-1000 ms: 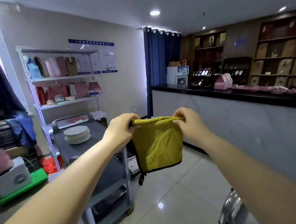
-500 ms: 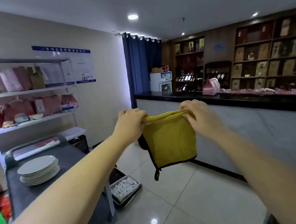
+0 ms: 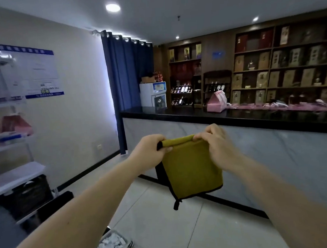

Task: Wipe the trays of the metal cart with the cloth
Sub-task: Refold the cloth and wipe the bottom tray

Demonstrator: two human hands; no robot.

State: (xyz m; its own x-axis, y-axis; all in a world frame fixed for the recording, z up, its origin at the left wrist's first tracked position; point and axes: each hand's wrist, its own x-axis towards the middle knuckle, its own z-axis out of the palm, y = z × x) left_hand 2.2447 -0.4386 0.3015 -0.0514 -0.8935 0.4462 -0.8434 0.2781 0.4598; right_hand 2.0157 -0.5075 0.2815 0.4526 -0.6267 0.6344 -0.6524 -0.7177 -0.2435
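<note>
A mustard-yellow cloth (image 3: pixel 192 172) with a dark edge and a small loop at its lower corner hangs in the air in front of me, folded over at the top. My left hand (image 3: pixel 151 151) grips its top left corner and my right hand (image 3: pixel 215 145) pinches its top right corner. Only a blurred dark corner of the cart (image 3: pixel 4 225) shows at the far left edge; its trays are out of sight.
A long counter (image 3: pixel 275 155) with a black top and marble front runs along the right. A white shelf rack (image 3: pixel 12 177) stands at the left wall. A metal tray (image 3: pixel 111 247) of white bits lies on the tiled floor below my left arm.
The view has swung right, so the cart and its plates have left the frame. Both hands still hold the cloth's top edge, now closer together and rolled over.
</note>
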